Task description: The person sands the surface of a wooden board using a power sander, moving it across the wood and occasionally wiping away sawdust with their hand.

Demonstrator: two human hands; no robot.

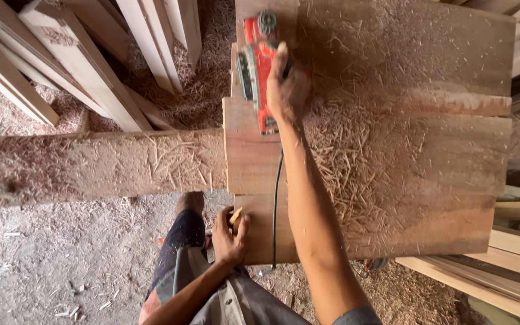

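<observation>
- A red planer (259,72) is gripped by the right hand (288,90), the fingers being closed over its handle
- The planer is set on the left edge of a stack of wide boards (404,144), at the far end from the person; its long axis is run away from the person, along the boards' left edge, with the knobbed front end pointed to the top of the view
- A black cord (277,204) is trailed from the planer's near end straight back toward the person, beside the right forearm
- The near left corner of the boards is grasped by the left hand (231,236), with the thumb laid on top and the fingers curled round the edge
- The boards are laid crosswise over a heavy beam (91,165), which is run left to right and is strewn with shavings
- The top of the boards is thickly covered with shavings (356,150), most densely just right of the planer
- Pale planks (79,66) are leaned at upper left, and more planks (513,265) are piled at lower right
- The floor (49,259) is covered in sawdust
- No label can be made out on the planer; only grey parts are seen on its left side
</observation>
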